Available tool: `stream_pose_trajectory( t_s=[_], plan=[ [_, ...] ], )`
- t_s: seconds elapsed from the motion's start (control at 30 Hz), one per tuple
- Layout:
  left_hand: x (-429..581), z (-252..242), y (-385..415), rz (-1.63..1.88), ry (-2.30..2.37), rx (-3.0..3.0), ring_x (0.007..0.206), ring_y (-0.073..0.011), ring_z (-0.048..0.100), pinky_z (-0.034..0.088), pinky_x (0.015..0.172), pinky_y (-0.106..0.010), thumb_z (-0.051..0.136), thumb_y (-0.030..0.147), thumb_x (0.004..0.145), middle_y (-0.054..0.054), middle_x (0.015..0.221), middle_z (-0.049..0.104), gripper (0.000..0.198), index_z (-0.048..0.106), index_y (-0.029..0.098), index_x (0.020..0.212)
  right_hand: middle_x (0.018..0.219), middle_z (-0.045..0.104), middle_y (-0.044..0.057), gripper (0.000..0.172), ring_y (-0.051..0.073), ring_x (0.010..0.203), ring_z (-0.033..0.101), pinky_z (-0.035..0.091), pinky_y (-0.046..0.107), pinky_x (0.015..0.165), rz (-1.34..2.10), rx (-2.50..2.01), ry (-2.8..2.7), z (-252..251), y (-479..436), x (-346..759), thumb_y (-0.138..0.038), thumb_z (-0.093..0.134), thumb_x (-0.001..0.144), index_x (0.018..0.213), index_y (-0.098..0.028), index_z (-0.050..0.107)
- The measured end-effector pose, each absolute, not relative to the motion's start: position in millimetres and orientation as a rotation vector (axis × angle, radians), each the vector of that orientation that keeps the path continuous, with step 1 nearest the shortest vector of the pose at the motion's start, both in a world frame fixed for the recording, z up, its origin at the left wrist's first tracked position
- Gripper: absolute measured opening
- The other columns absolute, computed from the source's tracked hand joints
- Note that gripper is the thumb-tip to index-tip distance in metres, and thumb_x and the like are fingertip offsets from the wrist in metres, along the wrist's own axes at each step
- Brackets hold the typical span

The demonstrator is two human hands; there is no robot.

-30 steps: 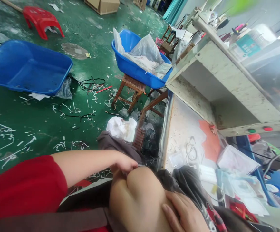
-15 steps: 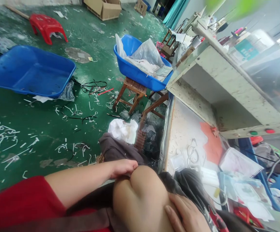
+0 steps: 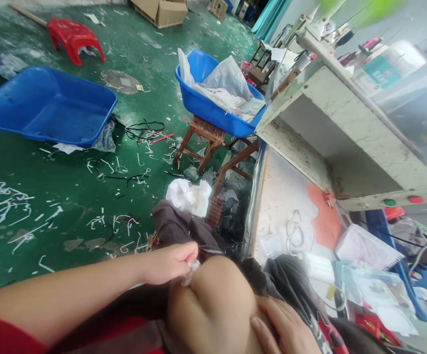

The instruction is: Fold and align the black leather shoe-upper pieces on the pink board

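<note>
My left hand (image 3: 172, 263) is closed around a small crumpled white tissue (image 3: 192, 271), which shows below the fingers against the side of a bare bent knee (image 3: 222, 290). My right hand (image 3: 285, 322) lies along the other side of the leg, fingers stretched out on the skin. Dark brown cloth (image 3: 187, 228) bunches just beyond the knee. Behind that cloth sits a crumpled white bundle (image 3: 189, 195). Black fabric (image 3: 289, 275) lies between the leg and the white tabletop (image 3: 283, 187).
A blue tub (image 3: 47, 105) stands on the green floor among white strips and scraps. Another blue tub (image 3: 213, 110), filled with plastic bags, rests on a wooden stool (image 3: 208, 129). On the right stands an off-white machine housing (image 3: 360, 113) with a green and a red button.
My left hand has pulled back leftward and turned, bringing the white tissue into sight beside the knee. My right hand stays on the leg.
</note>
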State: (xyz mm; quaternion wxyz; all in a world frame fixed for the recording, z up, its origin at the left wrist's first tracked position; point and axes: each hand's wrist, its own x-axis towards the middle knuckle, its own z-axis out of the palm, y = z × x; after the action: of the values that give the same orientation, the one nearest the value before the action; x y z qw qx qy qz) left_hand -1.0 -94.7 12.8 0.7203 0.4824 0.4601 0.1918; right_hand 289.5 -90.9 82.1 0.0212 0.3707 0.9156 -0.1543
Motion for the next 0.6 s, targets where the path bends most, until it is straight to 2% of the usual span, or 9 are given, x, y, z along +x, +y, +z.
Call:
stream_pose_trajectory(
  t_s=[0.23,0.4,0.5,0.57,0.6],
  plan=[
    [1,25,-115,0.508,0.883,0.937,0.06,-0.0104,0.027,0.027,0.055,-0.024,0.04,0.033,0.065,0.006,0.065,0.03,0.019,0.027,0.021,0.07,0.076,0.068,0.004,0.028,0.017,0.067,0.066,0.054,0.025,0.06,-0.435,1.206,2.873,85,-89,276,-0.038,0.038,0.094,0.093,-0.019,0.058],
    [-6,30,-115,0.536,0.993,0.974,0.061,-0.0104,0.033,0.03,0.054,-0.022,0.038,0.031,0.063,0.005,0.067,0.032,0.017,0.027,0.021,0.071,0.075,0.068,0.003,0.028,0.017,0.067,0.065,0.053,0.026,0.061,-0.429,1.241,2.877,83,-91,275,-0.037,0.036,0.094,0.092,-0.02,0.058],
    [-27,18,-89,0.518,1.19,1.1,0.059,-0.0134,0.043,0.036,0.055,-0.025,0.035,0.027,0.068,0.004,0.068,0.042,0.017,0.035,0.021,0.084,0.08,0.068,0.003,0.023,0.017,0.073,0.065,0.051,0.026,0.067,-0.516,1.266,2.792,80,-92,277,-0.036,0.041,0.093,0.096,-0.021,0.058],
    [-43,7,-56,0.522,1.42,1.239,0.067,-0.0183,0.051,0.042,0.065,-0.033,0.033,0.021,0.072,-0.001,0.076,0.052,0.029,0.037,0.019,0.101,0.083,0.068,0.003,0.021,0.018,0.077,0.064,0.049,0.027,0.07,-0.574,1.328,2.713,79,-92,275,-0.034,0.042,0.092,0.097,-0.021,0.058],
    [-48,0,-38,0.531,1.541,1.327,0.078,-0.0213,0.054,0.042,0.075,-0.038,0.033,0.017,0.075,-0.004,0.084,0.055,0.034,0.037,0.018,0.108,0.084,0.067,0.003,0.02,0.019,0.078,0.063,0.048,0.028,0.072,-0.6,1.369,2.669,80,-92,272,-0.033,0.043,0.092,0.095,-0.021,0.059]
  ],
)
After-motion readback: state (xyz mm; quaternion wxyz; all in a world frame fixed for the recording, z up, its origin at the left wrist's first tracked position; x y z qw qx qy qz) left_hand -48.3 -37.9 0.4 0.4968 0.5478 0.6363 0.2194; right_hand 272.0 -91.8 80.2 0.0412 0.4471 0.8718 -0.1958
